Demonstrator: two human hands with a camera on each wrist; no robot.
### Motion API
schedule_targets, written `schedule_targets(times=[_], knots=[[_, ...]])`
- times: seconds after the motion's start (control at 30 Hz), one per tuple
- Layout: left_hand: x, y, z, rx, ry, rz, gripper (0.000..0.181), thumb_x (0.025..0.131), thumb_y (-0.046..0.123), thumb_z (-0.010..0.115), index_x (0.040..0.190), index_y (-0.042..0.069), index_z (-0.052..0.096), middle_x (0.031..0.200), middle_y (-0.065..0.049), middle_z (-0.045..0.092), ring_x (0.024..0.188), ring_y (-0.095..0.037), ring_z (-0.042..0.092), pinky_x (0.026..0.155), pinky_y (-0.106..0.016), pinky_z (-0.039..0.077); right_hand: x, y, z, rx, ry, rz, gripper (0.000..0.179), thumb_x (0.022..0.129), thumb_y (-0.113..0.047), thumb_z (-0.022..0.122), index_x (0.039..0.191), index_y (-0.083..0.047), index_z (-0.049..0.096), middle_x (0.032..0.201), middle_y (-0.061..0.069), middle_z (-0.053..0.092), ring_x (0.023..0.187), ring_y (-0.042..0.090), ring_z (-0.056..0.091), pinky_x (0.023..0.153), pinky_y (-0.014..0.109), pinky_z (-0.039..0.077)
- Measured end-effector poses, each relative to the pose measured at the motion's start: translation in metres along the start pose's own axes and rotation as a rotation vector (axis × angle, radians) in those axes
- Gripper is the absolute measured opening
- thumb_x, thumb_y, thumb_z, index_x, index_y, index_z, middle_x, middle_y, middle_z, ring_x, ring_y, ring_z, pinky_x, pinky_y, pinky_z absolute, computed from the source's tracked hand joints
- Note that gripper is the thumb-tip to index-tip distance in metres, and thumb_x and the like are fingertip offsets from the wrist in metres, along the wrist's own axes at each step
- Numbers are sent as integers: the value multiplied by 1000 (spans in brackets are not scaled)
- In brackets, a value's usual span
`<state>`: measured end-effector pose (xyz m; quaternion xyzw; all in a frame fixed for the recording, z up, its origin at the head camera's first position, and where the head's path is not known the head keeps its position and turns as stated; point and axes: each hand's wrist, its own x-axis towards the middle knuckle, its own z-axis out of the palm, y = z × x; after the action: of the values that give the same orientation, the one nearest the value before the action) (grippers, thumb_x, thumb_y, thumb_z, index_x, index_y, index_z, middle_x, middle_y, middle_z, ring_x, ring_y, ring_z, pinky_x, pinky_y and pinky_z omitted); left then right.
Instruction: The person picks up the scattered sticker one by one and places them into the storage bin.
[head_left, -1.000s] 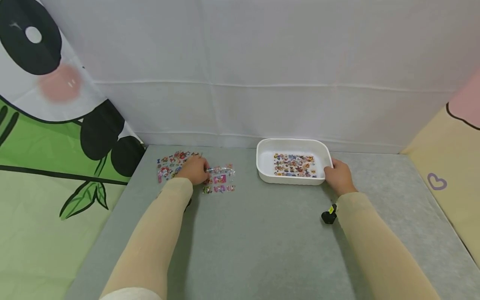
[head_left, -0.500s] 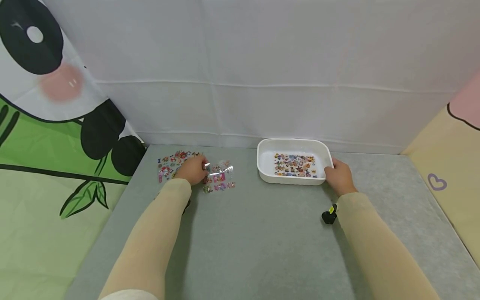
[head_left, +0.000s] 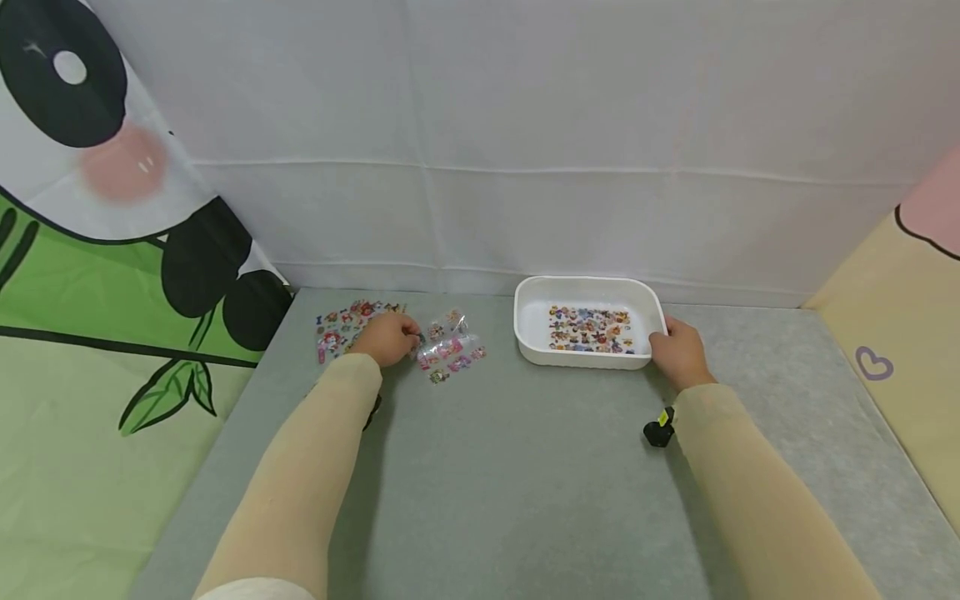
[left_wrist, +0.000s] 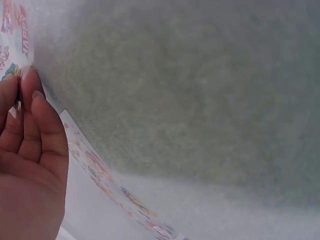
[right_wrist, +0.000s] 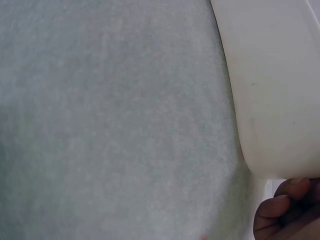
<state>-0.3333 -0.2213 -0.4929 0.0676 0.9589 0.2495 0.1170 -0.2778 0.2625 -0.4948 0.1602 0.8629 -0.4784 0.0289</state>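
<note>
My left hand (head_left: 384, 339) pinches the left edge of a clear sticker sheet (head_left: 452, 350) with colourful prints, between thumb and fingers. The held sheet is bent and shines with glare; in the left wrist view part of this sheet (left_wrist: 17, 37) shows above the fingertips. Another sticker sheet (head_left: 332, 333) lies flat on the table, partly covered by that hand. At the right, my right hand (head_left: 678, 354) grips the right end of a white tray (head_left: 577, 361). Inside the tray lies a printed sticker sheet (head_left: 590, 331).
The grey tabletop (head_left: 510, 483) ends at a white cloth backdrop (head_left: 480, 217) behind the tray. Printed cloths hang at the left and right sides. A black wrist device (head_left: 658, 430) is by the right cuff.
The sticker sheet in my left hand has bent and turned, its free end swinging slightly to the right. My right hand and the tray have stayed in place.
</note>
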Motion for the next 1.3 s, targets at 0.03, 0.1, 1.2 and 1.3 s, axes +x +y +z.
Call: schedule_targets(times=[0.03,0.1,1.2,1.3], knots=[[0,0,-1,-10,-7,-2,14,102,17,67,110,8,74,95,-5,72,85,-22,64,77,-41,52,0,0,0,-3,1,-2,55,102,-14,40,154,4,41,148,27,51,127,37,50,109,55,42],[0,1,-2,-40,-19,-8,13,102,16,67,108,7,74,91,-4,72,84,-21,65,77,-40,52,0,0,0,-3,1,-2,55,102,-14,40,154,4,41,148,27,50,128,37,50,109,55,42],[0,43,0,-790,-21,-180,29,104,9,62,129,-5,61,115,-18,71,87,-17,70,87,-38,58,-1,-1,0,-39,18,-9,52,103,-15,40,151,6,45,145,27,53,125,38,52,107,55,44],[-2,53,3,-789,-38,-165,30,104,9,62,131,-4,61,113,-17,71,88,-18,70,92,-42,57,-1,-1,0,-43,22,-15,52,103,-15,40,151,6,45,145,27,53,125,38,52,106,56,45]])
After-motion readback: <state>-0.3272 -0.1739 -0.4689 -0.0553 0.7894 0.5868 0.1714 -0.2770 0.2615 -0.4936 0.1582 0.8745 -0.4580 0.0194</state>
